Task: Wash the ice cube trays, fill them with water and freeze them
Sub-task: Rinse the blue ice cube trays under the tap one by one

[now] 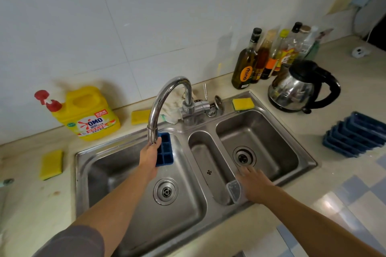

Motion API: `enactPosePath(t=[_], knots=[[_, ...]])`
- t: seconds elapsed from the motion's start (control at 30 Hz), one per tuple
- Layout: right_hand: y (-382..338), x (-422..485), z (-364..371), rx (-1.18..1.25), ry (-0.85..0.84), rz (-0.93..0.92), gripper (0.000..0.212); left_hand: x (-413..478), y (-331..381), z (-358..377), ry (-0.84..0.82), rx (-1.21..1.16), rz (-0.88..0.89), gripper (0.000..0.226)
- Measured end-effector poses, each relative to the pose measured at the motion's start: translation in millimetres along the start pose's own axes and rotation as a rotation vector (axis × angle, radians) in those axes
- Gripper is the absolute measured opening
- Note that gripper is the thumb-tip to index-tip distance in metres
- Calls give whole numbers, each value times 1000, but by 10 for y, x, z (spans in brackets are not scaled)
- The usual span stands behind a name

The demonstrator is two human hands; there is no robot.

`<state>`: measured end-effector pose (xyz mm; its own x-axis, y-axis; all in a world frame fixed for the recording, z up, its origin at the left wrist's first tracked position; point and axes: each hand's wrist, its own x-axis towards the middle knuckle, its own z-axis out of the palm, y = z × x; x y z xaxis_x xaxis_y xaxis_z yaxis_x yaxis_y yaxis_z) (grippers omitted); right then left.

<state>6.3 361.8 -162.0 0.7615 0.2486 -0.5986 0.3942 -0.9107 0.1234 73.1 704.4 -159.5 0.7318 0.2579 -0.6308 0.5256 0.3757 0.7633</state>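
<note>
My left hand (149, 155) grips a small blue ice cube tray (165, 150) over the left sink basin (108, 165), just under the spout of the chrome faucet (165, 100). No water stream is visible. My right hand (253, 183) hovers with fingers spread and slightly blurred over the divide between the narrow middle basin (205, 152) and the right basin (271, 146), holding nothing. A clear plastic lid or tray (235, 191) lies at the front of the middle basin, right beside that hand. Several more blue ice cube trays (355, 134) are stacked on the counter at the right.
A yellow detergent jug (87, 115) with a red pump stands back left. Yellow sponges lie on the left counter (51, 164), behind the faucet (140, 116) and on the sink's back rim (243, 104). Oil bottles (246, 62) and a steel kettle (298, 87) stand back right.
</note>
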Motion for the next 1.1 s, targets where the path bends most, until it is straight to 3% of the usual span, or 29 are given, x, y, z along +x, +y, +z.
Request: enactPosePath(t=[0.3, 0.5, 0.67, 0.77, 0.83, 0.93, 1.1], knots=[[-135, 104, -208, -119, 25, -13, 58, -86, -56, -97, 68, 41, -51, 20], [-796, 348, -892, 604, 131, -85, 51, -204, -1, -149, 84, -63, -96, 19], [-1385, 566, -1258, 1258, -25, -112, 46, -366, 89, -105, 62, -313, -181, 22], [-1588, 681, -1331, 1448, -7, -50, 27, -368, 121, -49, 49, -405, -195, 26], [-1623, 733, -1377, 1424, 65, -47, 21, -327, 142, -81, 58, -353, -184, 29], [-1549, 777, -1511, 1395, 172, -52, 18, -237, 189, -256, 85, -51, -152, 26], [-1559, 835, -1712, 1407, 159, -53, 17, -179, 213, -324, -103, 204, -79, 35]])
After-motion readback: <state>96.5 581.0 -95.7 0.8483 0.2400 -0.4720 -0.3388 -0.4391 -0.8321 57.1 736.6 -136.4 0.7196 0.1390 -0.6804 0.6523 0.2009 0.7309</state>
